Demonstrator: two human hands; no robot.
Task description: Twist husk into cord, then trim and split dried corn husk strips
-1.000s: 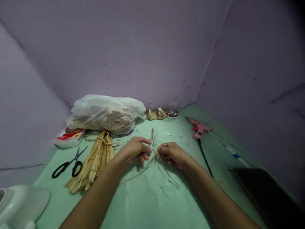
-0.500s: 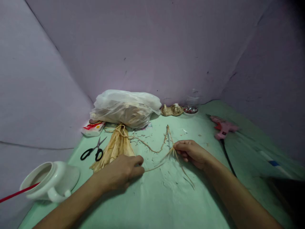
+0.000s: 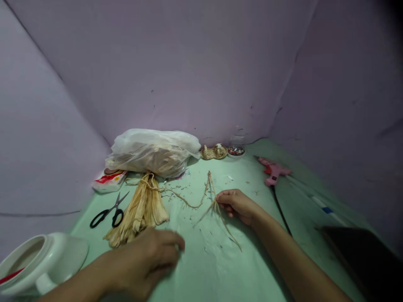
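The right hand point(image 3: 236, 205) pinches the straw braid point(image 3: 209, 184) just where the plaited part ends and the loose strands point(image 3: 227, 230) fan out toward the person. The braid lies flat near the middle of the green tabletop point(image 3: 201, 272). The left hand point(image 3: 147, 260) is curled and blurred just below the tied bundle of husk strips point(image 3: 140, 209), and I cannot tell whether it grips a strand. A thin twisted cord point(image 3: 182, 200) runs from the bundle to the braid, and scissors point(image 3: 108, 212) lie left of the bundle.

The braid looks very light, dry and limp along its length, and probably brittle if creased. The plait would likely loosen if released, so the safest hold is at the last crossing, where the right hand has it now.

Half a second ago the left hand was further up, close to the bundle's end; it is now nearer the person. A second ago both hands met at the braid, and the right hand has kept its pinch
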